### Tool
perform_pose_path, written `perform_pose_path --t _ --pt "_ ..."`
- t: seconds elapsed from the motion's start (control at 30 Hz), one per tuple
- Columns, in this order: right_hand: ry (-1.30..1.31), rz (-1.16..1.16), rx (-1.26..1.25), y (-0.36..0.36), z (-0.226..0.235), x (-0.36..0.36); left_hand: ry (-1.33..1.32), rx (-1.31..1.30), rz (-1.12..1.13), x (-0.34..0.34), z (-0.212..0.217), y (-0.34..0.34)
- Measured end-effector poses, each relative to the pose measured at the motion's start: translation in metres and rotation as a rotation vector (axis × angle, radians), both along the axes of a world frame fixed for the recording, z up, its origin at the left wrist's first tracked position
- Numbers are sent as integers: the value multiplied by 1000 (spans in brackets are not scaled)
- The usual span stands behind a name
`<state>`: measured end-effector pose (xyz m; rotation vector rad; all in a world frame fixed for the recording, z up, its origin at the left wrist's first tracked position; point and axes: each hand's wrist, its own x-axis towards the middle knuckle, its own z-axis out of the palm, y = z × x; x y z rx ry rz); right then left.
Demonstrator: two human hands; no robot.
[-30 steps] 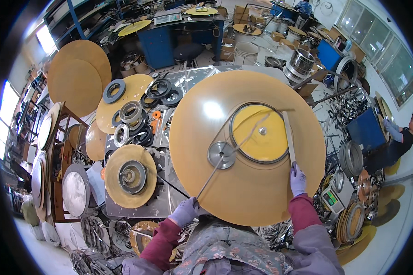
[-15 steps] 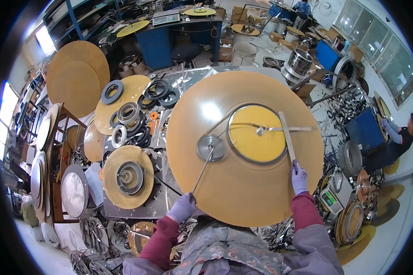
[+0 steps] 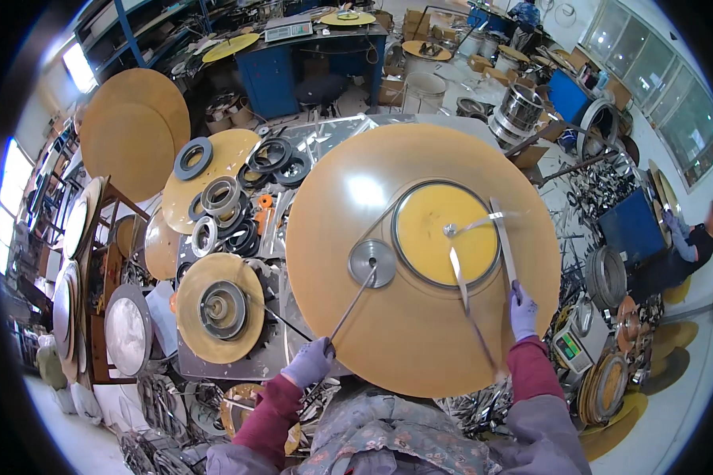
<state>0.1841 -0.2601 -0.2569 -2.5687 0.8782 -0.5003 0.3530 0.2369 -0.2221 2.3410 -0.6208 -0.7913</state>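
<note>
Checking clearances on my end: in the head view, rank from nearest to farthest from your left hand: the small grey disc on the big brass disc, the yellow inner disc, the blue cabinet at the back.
From the left hand:
1. Small grey disc, just up and right, on the big brass disc.
2. Yellow inner disc, farther right, inside the ring.
3. Blue cabinet, far back across the shop.

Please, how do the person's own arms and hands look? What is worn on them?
Both hands wear thin pale lavender gloves: left hand, right hand. The forearms have dark red knitted cuffs under grey jacket sleeves. No markings or cables are visible.
</note>
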Motion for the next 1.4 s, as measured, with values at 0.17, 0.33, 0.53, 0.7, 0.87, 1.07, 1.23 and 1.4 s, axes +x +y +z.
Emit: perform_pose_path --t 0.17,0.33,0.53,0.7,0.87,1.07,1.23,1.4 --pt "216 -83 -14 7 -2 -3 11 -30 17 -7 6 -7" --pt "23 -83 9 17 22 7 18 34 62 9 8 -6" --pt "-62 -42 153 12 19 10 95 -5 34 15 18 0" --pt "9 17 -100 11 -1 1 219 -5 63 12 13 -1" --pt "23 -78 77 30 19 0 173 -62 -14 14 13 -3" --pt "-11 234 41 136 70 6 132 -58 -6 9 4 -1" --pt "193 405 30 192 60 9 151 -53 -12 7 8 -4" --pt "276 422 -19 189 45 9 130 -121 23 7 4 -8"
